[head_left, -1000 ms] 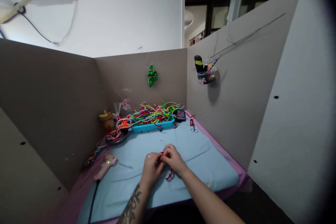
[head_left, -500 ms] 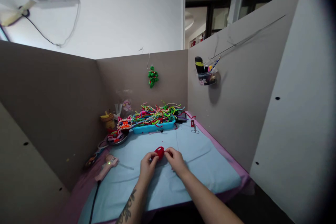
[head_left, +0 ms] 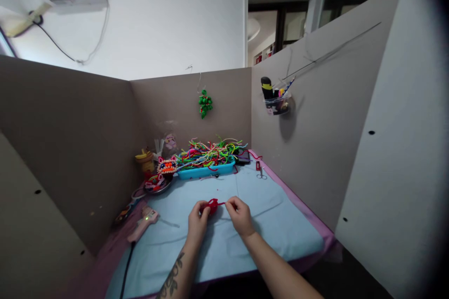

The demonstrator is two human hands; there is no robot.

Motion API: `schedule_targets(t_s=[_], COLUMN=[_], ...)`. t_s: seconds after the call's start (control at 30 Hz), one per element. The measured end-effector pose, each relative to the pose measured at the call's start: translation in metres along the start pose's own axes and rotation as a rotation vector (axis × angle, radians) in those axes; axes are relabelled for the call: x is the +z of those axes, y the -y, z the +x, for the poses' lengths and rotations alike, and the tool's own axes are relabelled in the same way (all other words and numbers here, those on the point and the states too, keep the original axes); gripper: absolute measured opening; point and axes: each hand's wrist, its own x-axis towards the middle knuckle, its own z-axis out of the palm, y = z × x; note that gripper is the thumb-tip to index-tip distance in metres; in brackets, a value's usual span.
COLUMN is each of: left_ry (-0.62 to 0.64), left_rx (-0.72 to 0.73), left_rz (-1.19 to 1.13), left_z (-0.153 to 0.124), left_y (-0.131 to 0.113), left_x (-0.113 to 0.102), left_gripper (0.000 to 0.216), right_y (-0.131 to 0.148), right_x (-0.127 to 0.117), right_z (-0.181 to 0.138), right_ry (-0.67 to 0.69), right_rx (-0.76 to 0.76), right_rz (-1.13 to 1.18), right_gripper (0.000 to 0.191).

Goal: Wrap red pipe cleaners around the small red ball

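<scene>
Head view, red piece [head_left: 213,206], in left hand [head_left: 197,222]

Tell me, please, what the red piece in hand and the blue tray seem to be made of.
Red piece: matte, perhaps yarn or chenille, judging by its thin, fuzzy-looking strand. Blue tray: probably smooth plastic, given its even, solid colour.

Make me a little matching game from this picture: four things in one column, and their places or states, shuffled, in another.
Things
1. red piece
2. right hand
3. pink corded tool
4. green ornament

Places and states
A. hanging in front of the back panel
B. pinching a red strand
C. held in the left hand
D. lying to the left of both hands

Pairs: 1-C, 2-B, 3-D, 4-A
</scene>
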Motion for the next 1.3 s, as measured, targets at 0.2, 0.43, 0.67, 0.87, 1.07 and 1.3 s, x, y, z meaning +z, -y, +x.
schedule_targets(t_s=[0.2,0.43,0.67,0.87,1.07,1.3], left_ry=[-0.084,-0.118,0.022,0.210,0.199,0.189], left_rx=[0.038,-0.186,-0.403,-0.436,-0.418,-0.380], left_rz=[0.064,-0.352,-0.843,-0.790,-0.785,-0.734], left_z=[0.002,0.008,0.006,-0.001,-0.001,-0.002], left_y=[0.004,0.007,-0.005,-0.007,-0.012,-0.012], left_x=[0.000,-0.007,-0.005,-0.002,-0.003,0.000], left_gripper=[0.020,0.033,0.037,0.034,0.036,0.040], right_y=[0.022,0.020,-0.015,0.001,0.008,0.005], right_x=[0.005,0.009,0.037,0.030,0.017,0.021], right_z=[-0.018,-0.011,0.005,0.005,0.005,0.005], right_ry=[0.305,0.420,0.174,0.152,0.257,0.287], right_rx=[-0.266,-0.086,0.452,0.561,0.602,0.550], right_rz=[-0.038,0.252,0.549,0.883,0.935,0.923], right_gripper=[0.020,0.045,0.066,0.053,0.053,0.050])
